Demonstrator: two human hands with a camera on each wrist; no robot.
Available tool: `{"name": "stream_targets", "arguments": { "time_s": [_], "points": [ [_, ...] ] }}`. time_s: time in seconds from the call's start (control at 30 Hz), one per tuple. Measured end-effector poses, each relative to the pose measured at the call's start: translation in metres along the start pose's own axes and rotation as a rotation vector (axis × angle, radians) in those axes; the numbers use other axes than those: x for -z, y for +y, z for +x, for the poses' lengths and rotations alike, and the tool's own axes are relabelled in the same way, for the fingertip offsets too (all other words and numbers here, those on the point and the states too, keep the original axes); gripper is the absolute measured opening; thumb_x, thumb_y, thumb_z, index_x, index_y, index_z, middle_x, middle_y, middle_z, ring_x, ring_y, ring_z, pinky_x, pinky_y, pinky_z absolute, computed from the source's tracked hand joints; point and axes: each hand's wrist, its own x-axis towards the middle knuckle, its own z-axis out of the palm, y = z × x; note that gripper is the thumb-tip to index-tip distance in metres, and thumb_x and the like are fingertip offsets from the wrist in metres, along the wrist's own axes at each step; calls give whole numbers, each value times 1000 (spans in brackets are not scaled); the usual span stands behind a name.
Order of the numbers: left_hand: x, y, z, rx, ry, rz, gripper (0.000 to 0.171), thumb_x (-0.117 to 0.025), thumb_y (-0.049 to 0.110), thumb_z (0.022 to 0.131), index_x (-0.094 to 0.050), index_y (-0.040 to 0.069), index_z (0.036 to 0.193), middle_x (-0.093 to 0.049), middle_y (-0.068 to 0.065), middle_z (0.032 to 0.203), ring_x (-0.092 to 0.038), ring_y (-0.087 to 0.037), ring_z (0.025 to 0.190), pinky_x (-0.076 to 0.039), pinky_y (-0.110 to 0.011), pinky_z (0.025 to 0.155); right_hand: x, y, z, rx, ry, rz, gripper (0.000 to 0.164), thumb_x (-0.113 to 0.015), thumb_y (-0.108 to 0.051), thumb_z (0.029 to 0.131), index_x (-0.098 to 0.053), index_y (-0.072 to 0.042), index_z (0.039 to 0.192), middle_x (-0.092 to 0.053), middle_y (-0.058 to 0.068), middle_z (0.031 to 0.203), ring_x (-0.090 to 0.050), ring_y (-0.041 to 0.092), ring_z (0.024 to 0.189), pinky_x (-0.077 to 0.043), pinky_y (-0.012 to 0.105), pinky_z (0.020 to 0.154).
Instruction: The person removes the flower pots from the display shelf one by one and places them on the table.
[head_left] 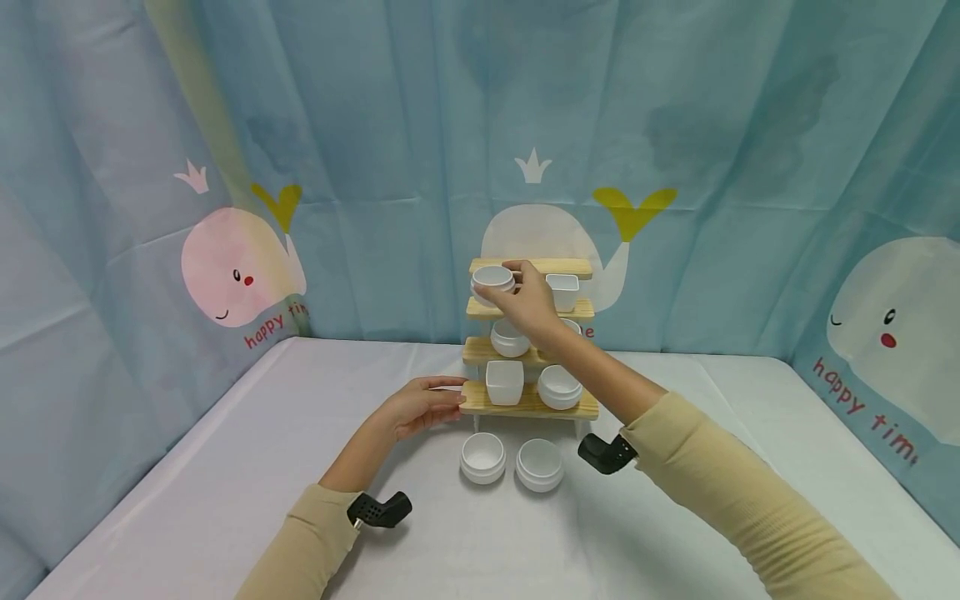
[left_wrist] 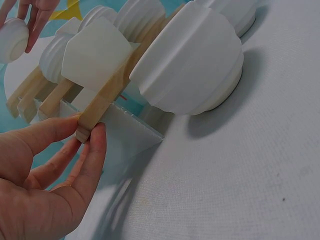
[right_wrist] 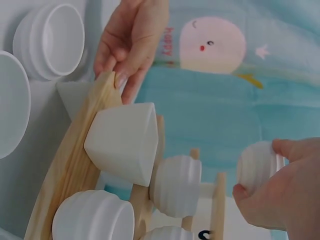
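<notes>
Pots (head_left: 483,460): white; shelf (head_left: 531,402): pale wood grain; sleeves (head_left: 720,475): beige; tablecloth (head_left: 675,542): white; curtain (head_left: 360,100): blue, whale pattern (head_left: 232,275), red lettering (head_left: 847,393)

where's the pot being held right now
In the head view, the round pot is in the right hand at the upper left of the rack, left of the upper square pot. The right wrist view shows it off the shelves.

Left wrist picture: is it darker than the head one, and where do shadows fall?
Left wrist view: yes, dimmer and greyer, with soft shadows on the cloth beside the nearest bowl and the wooden rack; head view: the cloth looks brighter.
</notes>
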Motion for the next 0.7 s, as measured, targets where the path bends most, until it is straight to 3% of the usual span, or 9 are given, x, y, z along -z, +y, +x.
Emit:
{"name": "stream_targets", "arguments": {
  "time_s": [0.7],
  "points": [
    [0, 0, -1, 4, -6, -16, 54, -59, -2, 105, -41, -11, 154, -72, -6, 100, -72, -9, 81, -62, -20, 76, 8, 0, -22, 6, -32, 12, 67, -77, -20, 98, -45, -2, 154, -52, 21, 150, -58, 36, 126, -55, 45, 103]
  ]
}}
